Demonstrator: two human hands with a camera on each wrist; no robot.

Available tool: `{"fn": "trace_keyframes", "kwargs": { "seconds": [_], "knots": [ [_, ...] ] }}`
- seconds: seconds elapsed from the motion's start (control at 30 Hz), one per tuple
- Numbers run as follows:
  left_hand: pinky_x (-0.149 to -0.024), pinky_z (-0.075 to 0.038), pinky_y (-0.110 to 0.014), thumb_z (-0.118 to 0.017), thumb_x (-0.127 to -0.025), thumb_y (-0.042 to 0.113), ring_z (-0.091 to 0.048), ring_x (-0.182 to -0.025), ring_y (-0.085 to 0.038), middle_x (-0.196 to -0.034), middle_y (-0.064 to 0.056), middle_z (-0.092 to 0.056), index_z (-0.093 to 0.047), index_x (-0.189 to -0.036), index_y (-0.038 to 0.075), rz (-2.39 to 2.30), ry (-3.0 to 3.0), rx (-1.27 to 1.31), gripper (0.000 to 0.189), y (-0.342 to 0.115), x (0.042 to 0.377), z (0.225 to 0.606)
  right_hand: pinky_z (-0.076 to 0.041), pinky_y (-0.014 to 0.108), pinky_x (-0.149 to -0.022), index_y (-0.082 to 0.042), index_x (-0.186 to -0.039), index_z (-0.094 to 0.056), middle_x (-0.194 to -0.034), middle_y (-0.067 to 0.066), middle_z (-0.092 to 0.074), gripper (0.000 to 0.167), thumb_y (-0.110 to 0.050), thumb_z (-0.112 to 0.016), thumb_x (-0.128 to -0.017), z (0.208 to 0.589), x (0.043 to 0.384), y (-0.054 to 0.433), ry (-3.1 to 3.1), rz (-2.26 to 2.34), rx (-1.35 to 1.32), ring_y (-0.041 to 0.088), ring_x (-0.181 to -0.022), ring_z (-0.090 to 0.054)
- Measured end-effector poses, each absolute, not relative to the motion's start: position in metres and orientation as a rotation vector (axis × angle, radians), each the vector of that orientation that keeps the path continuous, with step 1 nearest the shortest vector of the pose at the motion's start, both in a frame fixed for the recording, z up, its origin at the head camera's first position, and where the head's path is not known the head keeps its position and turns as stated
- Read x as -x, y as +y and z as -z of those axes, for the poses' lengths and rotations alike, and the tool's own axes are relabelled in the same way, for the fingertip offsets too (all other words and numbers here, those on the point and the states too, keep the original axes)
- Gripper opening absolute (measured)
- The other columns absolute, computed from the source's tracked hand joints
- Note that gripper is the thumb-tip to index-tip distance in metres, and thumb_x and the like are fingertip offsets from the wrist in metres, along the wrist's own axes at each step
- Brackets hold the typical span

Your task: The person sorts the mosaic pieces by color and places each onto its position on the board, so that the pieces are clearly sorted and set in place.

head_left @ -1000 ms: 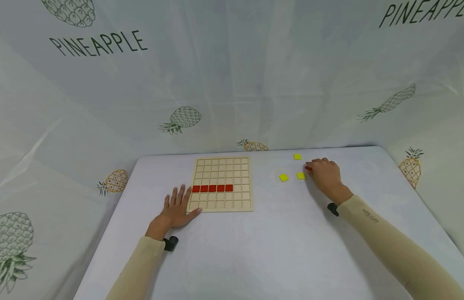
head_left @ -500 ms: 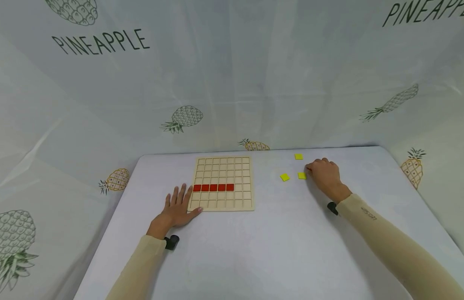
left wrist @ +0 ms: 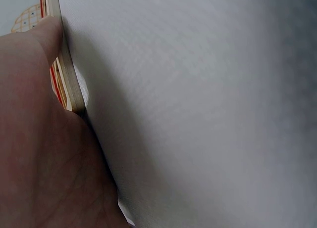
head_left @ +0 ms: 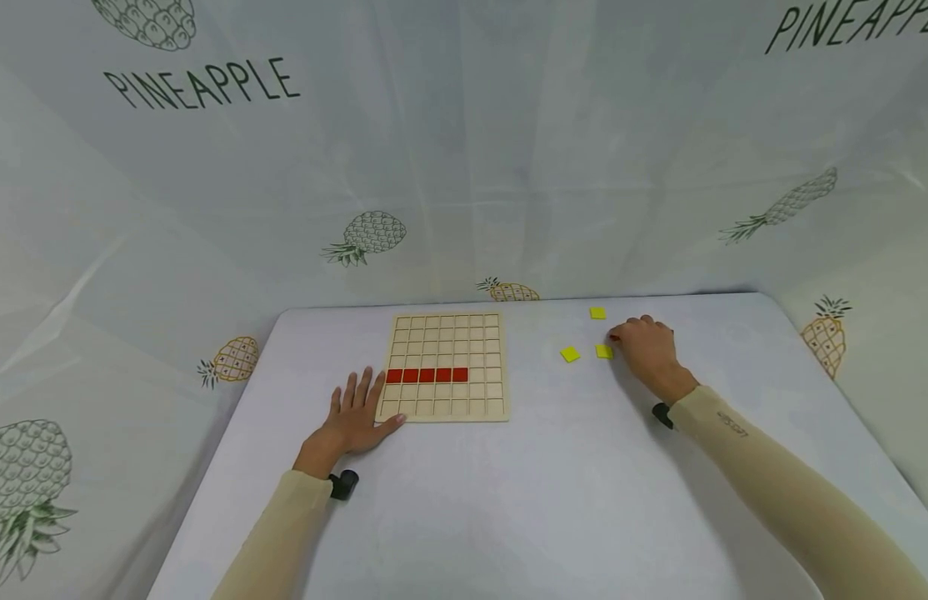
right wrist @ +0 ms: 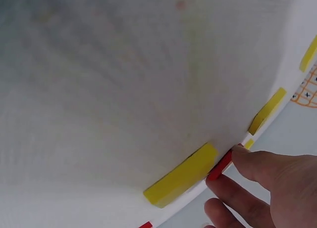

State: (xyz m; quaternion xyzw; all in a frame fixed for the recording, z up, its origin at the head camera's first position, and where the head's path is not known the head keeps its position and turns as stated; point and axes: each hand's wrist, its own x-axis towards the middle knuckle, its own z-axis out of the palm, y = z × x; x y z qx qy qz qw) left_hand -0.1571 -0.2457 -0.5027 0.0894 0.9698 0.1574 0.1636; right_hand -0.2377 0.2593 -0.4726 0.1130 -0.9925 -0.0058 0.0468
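Observation:
A square wooden grid board point(head_left: 485, 340) lies on the table with a row of several red tiles point(head_left: 426, 376) in one of its lower rows. My left hand point(head_left: 351, 425) is spread flat at the board's lower left corner; in the left wrist view its thumb touches the board's edge point(left wrist: 74, 92). On the right, my right hand point(head_left: 647, 346) pinches a red tile point(right wrist: 224, 164) between thumb and fingers. Close beside that tile is a yellow tile point(right wrist: 181, 176). Another yellow tile point(head_left: 570, 354) lies between the board and my right hand.
A further yellow tile point(head_left: 597, 313) lies near the table's back edge. Part of a red piece point(right wrist: 145, 225) shows at the bottom of the right wrist view. A pineapple-print curtain point(head_left: 434, 150) hangs behind the white table point(head_left: 509, 500).
The right hand has shifted very slightly left, staying near the yellow tiles with the red tile in its fingers. The left hand stays at the board's corner.

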Motion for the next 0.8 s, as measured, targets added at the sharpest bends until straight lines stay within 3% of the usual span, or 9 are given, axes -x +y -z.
{"fn": "trace_keyframes", "kwargs": {
  "seconds": [0.37,0.5,0.8],
  "knots": [
    [-0.125,0.008,-0.068,-0.053,-0.104,0.058,0.010,-0.160,-0.050,-0.175,-0.026,0.006,-0.006,-0.169,0.002,-0.411,2.776,-0.248,0.098,-0.248,0.162,0.514,-0.062,0.051,-0.080,0.000,-0.118,-0.079,-0.106,0.024,-0.077,0.027,0.003,-0.078,-0.092,0.465,0.233,0.244,-2.899,-0.113,-0.449,0.040,-0.089,-0.066],
    [-0.125,0.007,-0.068,-0.053,-0.104,0.057,0.010,-0.160,-0.050,-0.175,-0.026,0.006,-0.006,-0.169,0.002,-0.399,2.781,-0.248,0.098,-0.248,0.163,0.515,-0.062,0.048,-0.074,-0.002,-0.113,-0.082,-0.104,0.021,-0.079,0.026,0.005,-0.079,-0.089,0.461,0.229,0.227,-2.801,-0.192,-0.525,0.038,-0.086,-0.067],
    [-0.126,0.008,-0.068,-0.052,-0.104,0.060,0.011,-0.160,-0.049,-0.175,-0.026,0.006,-0.005,-0.169,0.002,-0.416,2.772,-0.248,0.099,-0.249,0.163,0.515,-0.062,0.044,-0.075,-0.006,-0.109,-0.084,-0.102,0.012,-0.080,0.023,0.001,-0.085,-0.087,0.458,0.218,0.178,-2.683,-0.265,-0.695,0.033,-0.089,-0.070]
  ]
}}
